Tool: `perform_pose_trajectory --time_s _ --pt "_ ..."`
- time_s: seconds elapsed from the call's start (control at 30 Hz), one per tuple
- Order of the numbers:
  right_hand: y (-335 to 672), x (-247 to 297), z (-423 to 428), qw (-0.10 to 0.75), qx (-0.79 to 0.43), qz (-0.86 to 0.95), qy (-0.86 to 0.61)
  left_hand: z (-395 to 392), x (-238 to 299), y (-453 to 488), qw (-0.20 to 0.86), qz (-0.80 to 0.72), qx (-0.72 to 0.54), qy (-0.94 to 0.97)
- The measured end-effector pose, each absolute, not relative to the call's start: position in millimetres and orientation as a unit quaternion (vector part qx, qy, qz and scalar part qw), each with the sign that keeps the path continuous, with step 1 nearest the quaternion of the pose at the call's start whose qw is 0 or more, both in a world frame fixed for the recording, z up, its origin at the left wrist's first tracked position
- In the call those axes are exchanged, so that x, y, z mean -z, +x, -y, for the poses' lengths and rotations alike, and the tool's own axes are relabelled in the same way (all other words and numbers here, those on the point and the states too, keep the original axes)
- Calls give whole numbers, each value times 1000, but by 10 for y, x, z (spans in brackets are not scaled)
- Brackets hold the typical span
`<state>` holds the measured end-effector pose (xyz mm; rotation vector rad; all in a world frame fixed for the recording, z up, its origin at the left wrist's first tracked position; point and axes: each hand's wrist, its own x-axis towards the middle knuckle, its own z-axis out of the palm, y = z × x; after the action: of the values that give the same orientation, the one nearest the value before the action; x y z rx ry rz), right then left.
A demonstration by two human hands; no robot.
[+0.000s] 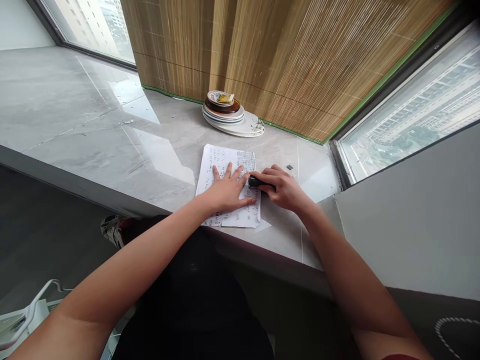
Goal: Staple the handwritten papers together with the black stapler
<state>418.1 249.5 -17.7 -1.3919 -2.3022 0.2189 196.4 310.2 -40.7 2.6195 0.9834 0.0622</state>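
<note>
Sheets of white paper [232, 220] with handwriting and a block of dense print lie on the grey marble-look ledge. My left hand [228, 192] rests flat on the paper, fingers spread. At the paper's right edge, my right hand [281, 187] is closed around a small black stapler [255, 181]. Its front end reaches over the paper beside my left fingers, and my hand hides the rest. Just beyond my right hand, small dark strips that look like staples [290, 167] lie on the ledge.
Behind the paper stands a stack of plates [225, 120] with a small yellow packet [225, 98] on top. A bamboo blind [262, 55] hangs at the back, between windows. The ledge's front edge [262, 245] runs close to my body. A white metal rack [33, 310] is at lower left.
</note>
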Motion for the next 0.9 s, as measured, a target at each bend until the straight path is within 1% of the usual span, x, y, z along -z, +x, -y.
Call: perform_pose_trajectory --time_s 0.33,0.53,0.63,0.73,0.8,0.9 --pt "4116 199 -2495 165 -15 827 -537 -3103 401 1972 170 -368 -22 914" --pt "3962 193 -2460 89 53 835 -541 -3115 405 1952 173 -384 -27 907" --pt "3965 205 -2450 88 62 834 -541 -3118 422 1947 164 -384 -23 908" --pt "4139 190 -2472 130 28 837 -532 -3120 433 1949 156 -386 -20 909" --pt "4334 161 -2496 153 -32 833 -530 -3121 432 1945 151 -382 -15 912" --pt "4633 120 -2515 148 -105 804 -566 -3123 416 1921 148 -371 -3 917"
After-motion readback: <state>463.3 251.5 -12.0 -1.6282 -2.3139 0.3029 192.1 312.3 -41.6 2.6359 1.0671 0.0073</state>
